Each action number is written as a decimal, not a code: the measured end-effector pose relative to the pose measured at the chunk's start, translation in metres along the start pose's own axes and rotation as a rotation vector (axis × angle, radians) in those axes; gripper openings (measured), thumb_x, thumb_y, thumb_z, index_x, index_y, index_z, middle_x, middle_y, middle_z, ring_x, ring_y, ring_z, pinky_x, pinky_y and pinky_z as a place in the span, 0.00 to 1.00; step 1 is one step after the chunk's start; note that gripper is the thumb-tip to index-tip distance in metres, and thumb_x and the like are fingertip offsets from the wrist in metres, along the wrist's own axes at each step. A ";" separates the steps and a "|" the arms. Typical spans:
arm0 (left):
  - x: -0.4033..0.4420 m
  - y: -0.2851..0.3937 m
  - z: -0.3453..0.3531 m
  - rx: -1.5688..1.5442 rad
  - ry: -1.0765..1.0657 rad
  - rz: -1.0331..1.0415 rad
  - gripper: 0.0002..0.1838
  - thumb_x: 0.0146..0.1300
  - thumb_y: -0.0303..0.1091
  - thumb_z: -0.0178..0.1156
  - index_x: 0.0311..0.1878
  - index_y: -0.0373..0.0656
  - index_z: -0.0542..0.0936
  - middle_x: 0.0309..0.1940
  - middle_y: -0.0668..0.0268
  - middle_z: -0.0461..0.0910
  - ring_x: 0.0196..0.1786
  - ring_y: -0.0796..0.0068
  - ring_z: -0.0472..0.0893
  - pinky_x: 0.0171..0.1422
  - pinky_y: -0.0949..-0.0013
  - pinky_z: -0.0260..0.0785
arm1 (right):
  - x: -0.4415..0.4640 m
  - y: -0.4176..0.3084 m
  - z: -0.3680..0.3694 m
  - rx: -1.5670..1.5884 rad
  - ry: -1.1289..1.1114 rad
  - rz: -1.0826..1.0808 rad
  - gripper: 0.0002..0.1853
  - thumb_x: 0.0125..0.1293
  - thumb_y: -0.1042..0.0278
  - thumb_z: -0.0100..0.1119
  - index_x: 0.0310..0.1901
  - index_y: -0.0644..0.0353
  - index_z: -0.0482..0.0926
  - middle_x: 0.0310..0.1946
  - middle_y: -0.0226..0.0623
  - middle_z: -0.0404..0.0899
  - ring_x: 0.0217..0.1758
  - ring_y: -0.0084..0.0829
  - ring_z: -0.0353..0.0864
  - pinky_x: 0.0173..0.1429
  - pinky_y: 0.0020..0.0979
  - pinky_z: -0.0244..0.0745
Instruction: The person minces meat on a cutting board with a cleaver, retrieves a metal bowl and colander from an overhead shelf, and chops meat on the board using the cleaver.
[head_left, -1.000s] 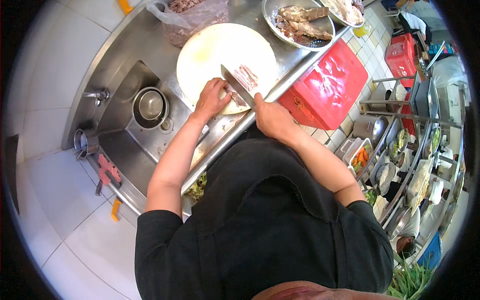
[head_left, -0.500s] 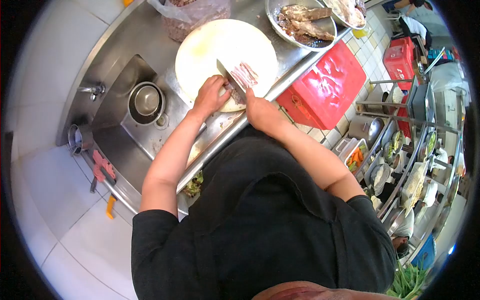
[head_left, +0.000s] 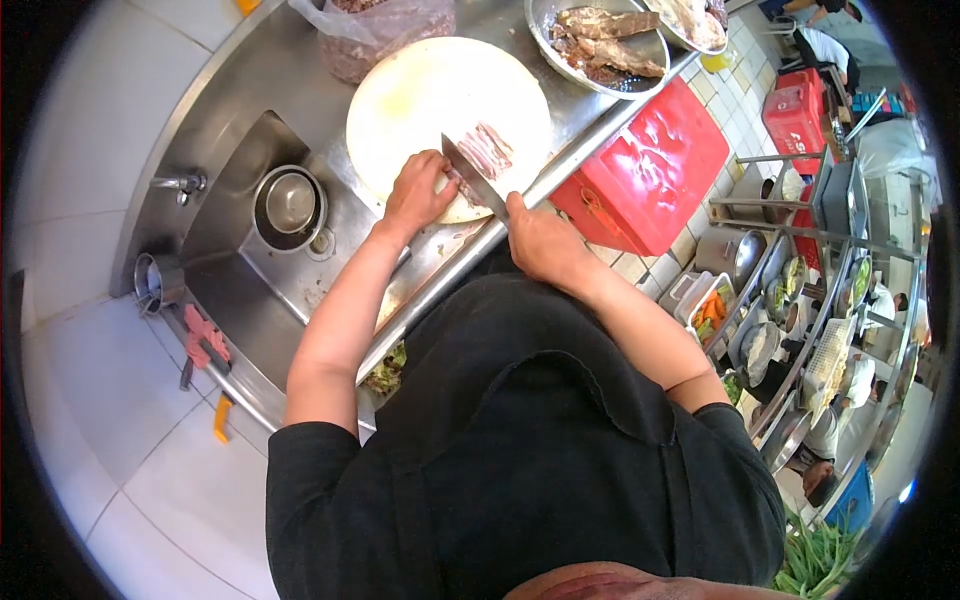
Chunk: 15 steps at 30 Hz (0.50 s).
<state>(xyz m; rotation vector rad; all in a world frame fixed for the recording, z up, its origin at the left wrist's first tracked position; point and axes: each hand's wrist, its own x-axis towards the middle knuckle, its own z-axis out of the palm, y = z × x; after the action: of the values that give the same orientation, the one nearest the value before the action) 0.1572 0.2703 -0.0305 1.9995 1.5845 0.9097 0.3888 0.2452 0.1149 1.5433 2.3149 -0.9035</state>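
A knife (head_left: 473, 174) lies across meat on the round pale cutting board (head_left: 420, 95), its handle inside my right hand (head_left: 543, 240), which is closed at the board's near right edge. On the blade's left side, my left hand (head_left: 418, 192) presses with curled fingers on a piece of meat (head_left: 466, 192). Cut strips of pinkish meat (head_left: 487, 150) rest to the right of the blade. Behind the board stands a plastic bag of meat (head_left: 375, 40). A metal bowl (head_left: 598, 50) with large browned pieces is at the back right.
The steel sink (head_left: 235, 290) on the left holds nested metal bowls (head_left: 290, 205). A red container (head_left: 655, 170) stands beyond the counter's right edge. Farther right are shelves with pans and food, and people. A pink cloth (head_left: 205, 337) hangs at the sink's near corner.
Over the last half second, my right hand and the knife handle have moved slightly right and toward me. My left hand stays on the meat, and the strips remain beside the blade.
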 end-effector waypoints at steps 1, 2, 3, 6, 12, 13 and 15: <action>0.000 -0.001 0.000 0.001 0.007 0.011 0.15 0.64 0.35 0.69 0.50 0.36 0.82 0.50 0.54 0.83 0.59 0.50 0.80 0.67 0.53 0.74 | 0.002 0.001 0.003 -0.005 0.018 -0.012 0.13 0.71 0.76 0.48 0.55 0.70 0.68 0.37 0.64 0.87 0.44 0.63 0.89 0.50 0.61 0.81; 0.000 -0.001 0.000 -0.001 0.008 0.003 0.15 0.64 0.35 0.69 0.50 0.36 0.82 0.50 0.54 0.83 0.59 0.50 0.80 0.67 0.53 0.74 | 0.005 0.000 0.005 -0.008 0.010 -0.014 0.13 0.71 0.76 0.48 0.55 0.70 0.68 0.37 0.64 0.87 0.44 0.63 0.89 0.50 0.61 0.81; 0.001 -0.002 0.000 -0.002 0.004 0.001 0.15 0.64 0.35 0.69 0.49 0.36 0.82 0.50 0.54 0.83 0.59 0.50 0.80 0.67 0.53 0.74 | 0.008 0.000 0.007 -0.007 0.004 -0.006 0.13 0.72 0.76 0.48 0.55 0.70 0.68 0.37 0.64 0.87 0.44 0.62 0.89 0.50 0.61 0.81; 0.000 -0.003 0.000 -0.013 0.007 0.007 0.15 0.63 0.34 0.69 0.49 0.36 0.82 0.50 0.54 0.83 0.59 0.50 0.80 0.66 0.54 0.74 | 0.020 0.002 0.016 0.026 0.021 -0.018 0.13 0.72 0.76 0.47 0.55 0.70 0.68 0.37 0.63 0.87 0.45 0.62 0.89 0.51 0.60 0.82; -0.001 -0.003 0.001 -0.021 -0.012 0.009 0.14 0.63 0.33 0.70 0.49 0.37 0.82 0.50 0.54 0.83 0.58 0.50 0.80 0.66 0.54 0.74 | 0.063 0.017 0.027 0.071 0.177 -0.111 0.14 0.74 0.75 0.46 0.57 0.69 0.68 0.38 0.64 0.87 0.46 0.64 0.88 0.51 0.60 0.81; 0.002 -0.003 -0.002 -0.036 -0.004 0.016 0.14 0.63 0.33 0.70 0.49 0.37 0.83 0.49 0.54 0.83 0.58 0.50 0.80 0.65 0.54 0.74 | 0.067 0.013 0.018 0.053 0.137 -0.098 0.14 0.74 0.74 0.45 0.58 0.69 0.68 0.38 0.65 0.87 0.46 0.64 0.88 0.51 0.60 0.81; 0.000 -0.002 -0.004 -0.021 0.026 0.031 0.14 0.64 0.33 0.70 0.49 0.38 0.83 0.49 0.54 0.83 0.57 0.50 0.80 0.65 0.54 0.75 | 0.052 0.006 0.012 0.059 0.135 -0.064 0.14 0.74 0.74 0.45 0.57 0.69 0.68 0.38 0.65 0.87 0.46 0.64 0.88 0.51 0.61 0.81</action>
<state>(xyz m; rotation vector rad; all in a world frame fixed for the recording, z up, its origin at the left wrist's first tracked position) 0.1531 0.2700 -0.0291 2.0103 1.5555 0.9646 0.3707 0.2790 0.0779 1.6091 2.4650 -0.9172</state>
